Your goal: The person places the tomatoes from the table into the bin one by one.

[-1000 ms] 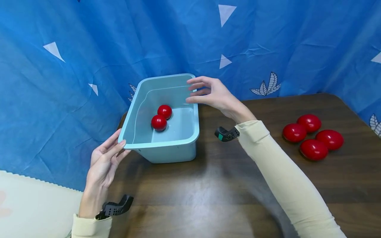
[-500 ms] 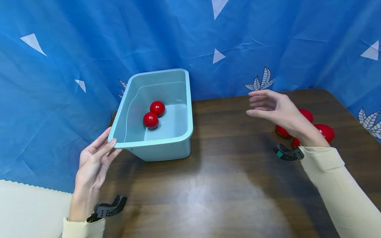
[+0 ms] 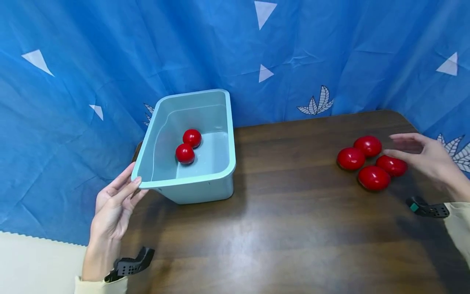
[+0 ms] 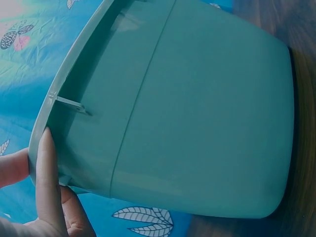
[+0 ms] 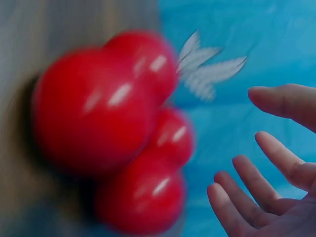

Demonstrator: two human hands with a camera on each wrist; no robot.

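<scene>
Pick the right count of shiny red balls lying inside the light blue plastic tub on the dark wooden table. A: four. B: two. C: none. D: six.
B: the head view shows two shiny red balls touching each other on the floor of the light blue plastic tub, while four more red balls lie outside it on the dark wooden table.

The red balls (image 5: 103, 133) look fuzzy in the right wrist view, so their edges run together and it is hard to count them there. The right hand (image 5: 266, 168) is cut off by the picture's edge beside those balls; only its fingers show. In the left wrist view, the tub (image 4: 187, 113) fills the picture and hides its own inside. The left hand (image 4: 44, 197) is cut off at the corner below the tub's rim.
</scene>
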